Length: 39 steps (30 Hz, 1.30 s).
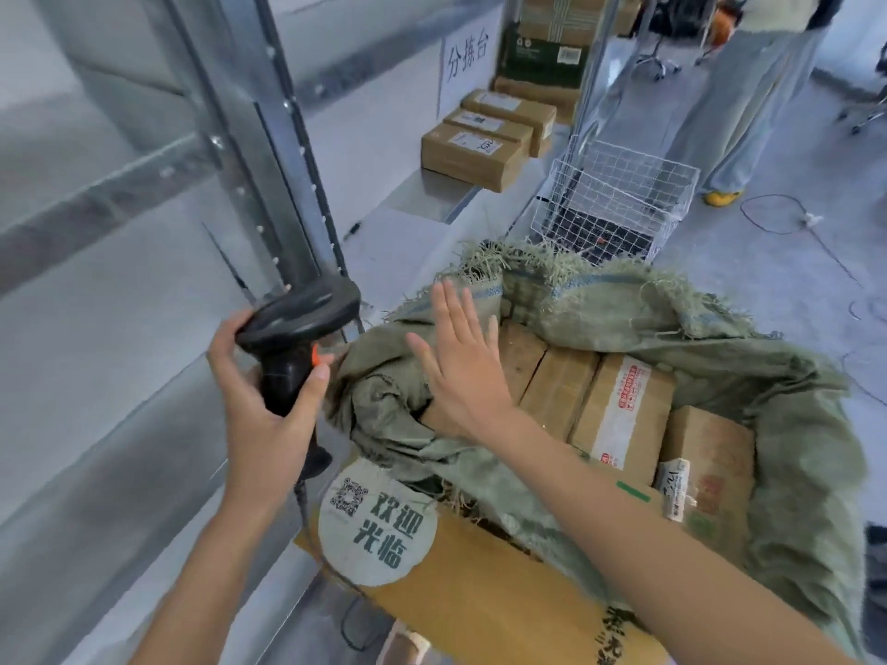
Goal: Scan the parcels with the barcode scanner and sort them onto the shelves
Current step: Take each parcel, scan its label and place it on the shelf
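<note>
Scanner [295, 345] in left hand [269, 405]; right hand [463, 362] flat.

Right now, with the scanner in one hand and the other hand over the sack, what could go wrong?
The right hand is flat and open above the green sack, gripping no parcel; frayed fabric could snag a box coming out. The parcels in the sack are packed tight, so labels may stay hidden from the scanner in the left hand. Its cable hangs near the carton edge and may catch.
</note>
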Each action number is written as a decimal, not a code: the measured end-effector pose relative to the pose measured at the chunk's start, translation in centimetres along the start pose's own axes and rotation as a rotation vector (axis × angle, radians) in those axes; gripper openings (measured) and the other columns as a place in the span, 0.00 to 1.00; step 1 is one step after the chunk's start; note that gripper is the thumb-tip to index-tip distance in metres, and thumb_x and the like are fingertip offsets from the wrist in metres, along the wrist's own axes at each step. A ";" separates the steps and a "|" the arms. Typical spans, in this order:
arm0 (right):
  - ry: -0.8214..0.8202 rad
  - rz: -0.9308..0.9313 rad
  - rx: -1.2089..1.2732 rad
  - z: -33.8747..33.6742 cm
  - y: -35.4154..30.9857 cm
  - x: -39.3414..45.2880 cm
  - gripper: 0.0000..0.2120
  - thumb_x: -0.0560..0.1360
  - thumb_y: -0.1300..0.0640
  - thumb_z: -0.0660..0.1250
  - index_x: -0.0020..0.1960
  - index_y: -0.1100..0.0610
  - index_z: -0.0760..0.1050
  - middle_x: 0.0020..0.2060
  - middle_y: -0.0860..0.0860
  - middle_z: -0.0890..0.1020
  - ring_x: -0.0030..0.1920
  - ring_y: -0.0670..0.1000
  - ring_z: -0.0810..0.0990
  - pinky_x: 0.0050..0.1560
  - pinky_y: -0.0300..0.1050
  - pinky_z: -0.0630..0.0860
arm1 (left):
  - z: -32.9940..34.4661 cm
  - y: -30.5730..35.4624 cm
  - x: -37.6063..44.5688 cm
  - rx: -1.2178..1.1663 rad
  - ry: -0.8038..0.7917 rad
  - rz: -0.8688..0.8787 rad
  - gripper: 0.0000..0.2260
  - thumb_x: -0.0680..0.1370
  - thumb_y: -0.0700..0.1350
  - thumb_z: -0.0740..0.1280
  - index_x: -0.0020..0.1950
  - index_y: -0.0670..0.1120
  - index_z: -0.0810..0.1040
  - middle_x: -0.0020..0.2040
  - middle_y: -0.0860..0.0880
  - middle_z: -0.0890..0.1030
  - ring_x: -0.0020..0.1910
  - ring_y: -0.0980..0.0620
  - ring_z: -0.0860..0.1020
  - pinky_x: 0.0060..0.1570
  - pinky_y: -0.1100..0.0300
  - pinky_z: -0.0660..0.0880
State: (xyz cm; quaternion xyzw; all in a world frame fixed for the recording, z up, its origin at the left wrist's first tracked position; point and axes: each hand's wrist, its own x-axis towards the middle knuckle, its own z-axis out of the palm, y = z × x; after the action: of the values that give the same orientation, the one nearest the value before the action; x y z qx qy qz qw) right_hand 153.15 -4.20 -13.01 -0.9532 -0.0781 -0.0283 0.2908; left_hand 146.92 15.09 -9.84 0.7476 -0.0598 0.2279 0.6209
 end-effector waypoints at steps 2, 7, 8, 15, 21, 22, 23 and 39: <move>-0.020 -0.083 0.011 0.0 -3.1 -0.8 0.32 0.85 0.40 0.46 0.82 0.52 0.38 0.81 0.46 0.40 0.80 0.49 0.35 0.77 0.56 0.33 | -1.7 0.8 -2.6 0.030 0.086 -0.021 0.33 0.77 0.39 0.71 0.69 0.69 0.61 0.55 0.62 0.82 0.54 0.49 0.83 0.55 0.63 0.78; -0.087 -0.332 -0.058 1.5 -10.4 -5.7 0.33 0.83 0.38 0.47 0.82 0.50 0.38 0.81 0.46 0.40 0.80 0.50 0.36 0.77 0.58 0.35 | -6.4 4.5 -9.5 0.144 0.290 -0.025 0.33 0.79 0.34 0.71 0.71 0.65 0.61 0.56 0.58 0.84 0.56 0.53 0.83 0.60 0.64 0.76; -0.117 -0.390 -0.054 2.0 -11.9 -6.8 0.33 0.83 0.38 0.47 0.82 0.50 0.38 0.81 0.46 0.40 0.80 0.50 0.36 0.77 0.59 0.35 | -7.7 5.5 -11.0 0.175 0.332 -0.022 0.33 0.79 0.34 0.71 0.71 0.64 0.61 0.57 0.59 0.83 0.57 0.54 0.83 0.61 0.63 0.76; -0.300 -0.658 0.008 6.8 -22.1 -13.5 0.32 0.84 0.38 0.47 0.82 0.47 0.40 0.81 0.46 0.40 0.80 0.52 0.36 0.76 0.60 0.35 | -15.9 11.4 -20.1 0.398 0.643 -0.030 0.33 0.79 0.34 0.71 0.72 0.63 0.62 0.62 0.72 0.75 0.62 0.61 0.79 0.59 0.72 0.72; -0.463 -0.819 -0.004 12.0 -30.6 -20.5 0.30 0.84 0.39 0.45 0.82 0.47 0.40 0.81 0.48 0.40 0.80 0.54 0.36 0.76 0.62 0.37 | -22.0 14.4 -28.3 0.487 0.875 -0.096 0.34 0.79 0.34 0.71 0.72 0.66 0.63 0.67 0.64 0.76 0.64 0.59 0.78 0.60 0.68 0.74; -0.478 -0.852 -0.017 12.8 -32.1 -21.9 0.30 0.84 0.39 0.45 0.82 0.47 0.40 0.81 0.48 0.40 0.80 0.55 0.36 0.76 0.62 0.38 | -23.0 14.8 -29.8 0.503 0.911 -0.114 0.35 0.79 0.34 0.71 0.70 0.69 0.63 0.64 0.66 0.78 0.62 0.61 0.79 0.57 0.71 0.74; -0.491 -0.884 -0.029 13.6 -33.5 -23.3 0.31 0.84 0.39 0.44 0.82 0.48 0.40 0.81 0.49 0.40 0.80 0.55 0.36 0.76 0.62 0.38 | -23.9 15.2 -31.2 0.521 0.942 -0.131 0.35 0.79 0.35 0.71 0.70 0.71 0.62 0.62 0.69 0.78 0.59 0.63 0.80 0.54 0.73 0.73; -0.520 -0.996 -0.111 25.1 -45.6 -38.5 0.33 0.84 0.39 0.47 0.82 0.51 0.42 0.82 0.51 0.43 0.80 0.59 0.38 0.77 0.66 0.36 | -38.3 16.3 -46.2 0.550 1.202 -0.184 0.32 0.80 0.36 0.71 0.72 0.64 0.62 0.53 0.52 0.84 0.49 0.59 0.83 0.46 0.75 0.73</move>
State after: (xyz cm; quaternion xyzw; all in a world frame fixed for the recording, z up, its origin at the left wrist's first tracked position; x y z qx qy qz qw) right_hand 107.91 42.01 -12.55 -0.7907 -0.5860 0.0697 0.1631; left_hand 89.61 39.15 -9.50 0.6238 0.4208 0.5581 0.3498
